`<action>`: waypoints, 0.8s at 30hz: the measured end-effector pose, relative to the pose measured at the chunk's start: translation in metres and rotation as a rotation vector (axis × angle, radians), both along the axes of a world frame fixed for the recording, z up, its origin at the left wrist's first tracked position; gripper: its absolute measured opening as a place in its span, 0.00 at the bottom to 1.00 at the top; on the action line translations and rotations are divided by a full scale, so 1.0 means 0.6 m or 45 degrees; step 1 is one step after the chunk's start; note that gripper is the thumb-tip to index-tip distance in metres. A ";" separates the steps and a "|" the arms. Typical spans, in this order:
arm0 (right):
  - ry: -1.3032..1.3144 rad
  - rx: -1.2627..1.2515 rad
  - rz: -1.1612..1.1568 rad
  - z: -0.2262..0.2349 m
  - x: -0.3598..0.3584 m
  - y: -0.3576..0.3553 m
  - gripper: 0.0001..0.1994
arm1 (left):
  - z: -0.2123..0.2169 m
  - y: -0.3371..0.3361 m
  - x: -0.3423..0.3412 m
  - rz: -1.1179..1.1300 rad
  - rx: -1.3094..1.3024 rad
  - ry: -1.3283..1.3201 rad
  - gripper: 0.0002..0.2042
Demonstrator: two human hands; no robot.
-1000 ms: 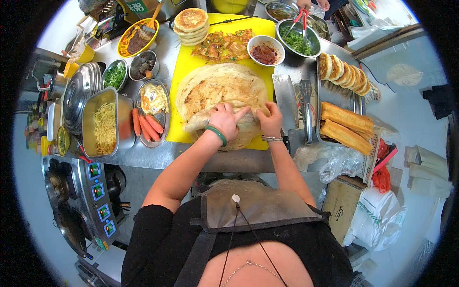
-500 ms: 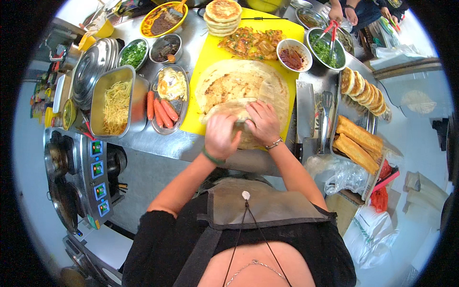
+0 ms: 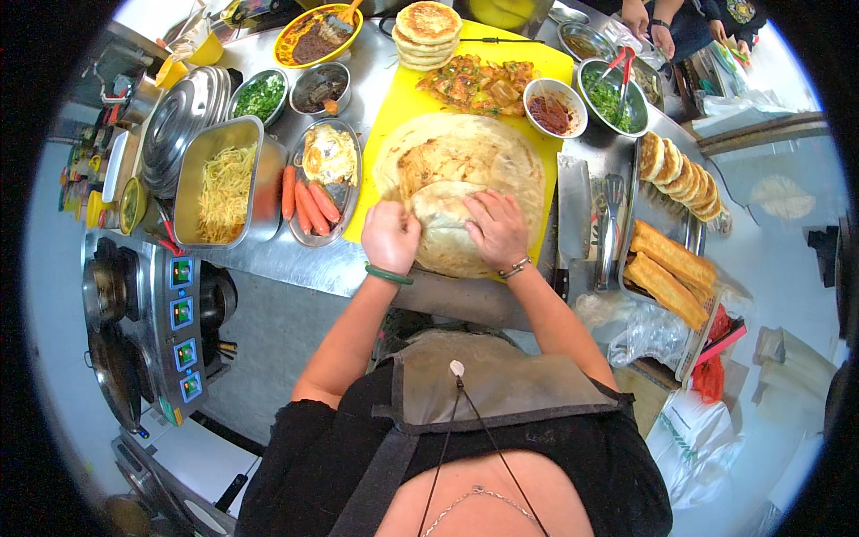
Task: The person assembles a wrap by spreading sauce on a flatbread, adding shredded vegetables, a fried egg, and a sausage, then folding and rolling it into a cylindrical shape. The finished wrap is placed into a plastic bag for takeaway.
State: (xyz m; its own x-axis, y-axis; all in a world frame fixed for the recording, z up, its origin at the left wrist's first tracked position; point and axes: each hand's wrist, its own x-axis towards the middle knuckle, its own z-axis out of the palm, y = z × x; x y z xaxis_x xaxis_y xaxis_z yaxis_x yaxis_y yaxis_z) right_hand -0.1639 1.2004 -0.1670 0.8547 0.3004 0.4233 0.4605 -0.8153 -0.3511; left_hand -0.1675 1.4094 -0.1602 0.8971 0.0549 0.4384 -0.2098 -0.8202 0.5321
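A large, thin, browned flatbread (image 3: 456,148) lies on a yellow cutting board (image 3: 383,121), its near part folded over into a pale flap. My left hand (image 3: 392,236), with a green bangle at the wrist, is closed at the fold's left edge and appears to pinch the bread. Fingers of my right hand (image 3: 497,231) rest stretched across the fold's right side. Beyond the flatbread sits a heap of saucy cooked meat (image 3: 474,85), beside a white bowl of red sauce (image 3: 552,109). What is inside the fold is hidden.
Left: a metal tub of shreds (image 3: 224,197), an oval plate with egg and sausages (image 3: 324,179), and bowls. Right: a cleaver (image 3: 573,201), tongs (image 3: 611,233), and a tray with fried dough sticks (image 3: 667,273). Another person's hands (image 3: 649,27) are at far right.
My left hand has moved slightly left and down, closing into a fist at the bread's edge. The near flap now lies smoother and flatter. My right hand has barely moved.
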 end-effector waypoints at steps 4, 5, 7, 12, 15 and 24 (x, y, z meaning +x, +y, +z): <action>0.010 -0.004 -0.021 0.000 0.000 0.005 0.20 | 0.028 -0.022 0.025 -0.450 0.477 -0.170 0.04; 0.002 0.004 -0.017 -0.001 0.001 0.006 0.20 | 0.023 -0.025 0.029 -0.513 0.540 -0.171 0.04; -0.010 0.021 -0.011 -0.001 0.001 0.008 0.19 | 0.007 -0.030 0.036 -0.640 0.665 -0.171 0.04; 0.005 0.020 -0.031 -0.001 0.001 0.002 0.18 | -0.031 0.009 0.057 -0.075 -0.269 0.218 0.07; 0.010 0.033 -0.016 -0.001 -0.001 0.006 0.18 | -0.079 0.035 0.019 0.349 -0.982 0.564 0.06; 0.011 0.010 -0.012 0.003 0.002 0.008 0.17 | -0.048 -0.013 0.018 0.333 -1.274 0.467 0.11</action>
State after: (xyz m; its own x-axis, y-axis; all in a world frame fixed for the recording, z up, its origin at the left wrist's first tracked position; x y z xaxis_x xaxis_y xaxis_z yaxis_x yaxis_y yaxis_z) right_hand -0.1628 1.2049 -0.1652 0.8611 0.2891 0.4183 0.4499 -0.8166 -0.3617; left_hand -0.1567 1.4019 -0.1892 0.8725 0.4452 -0.2015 0.2146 0.0215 0.9765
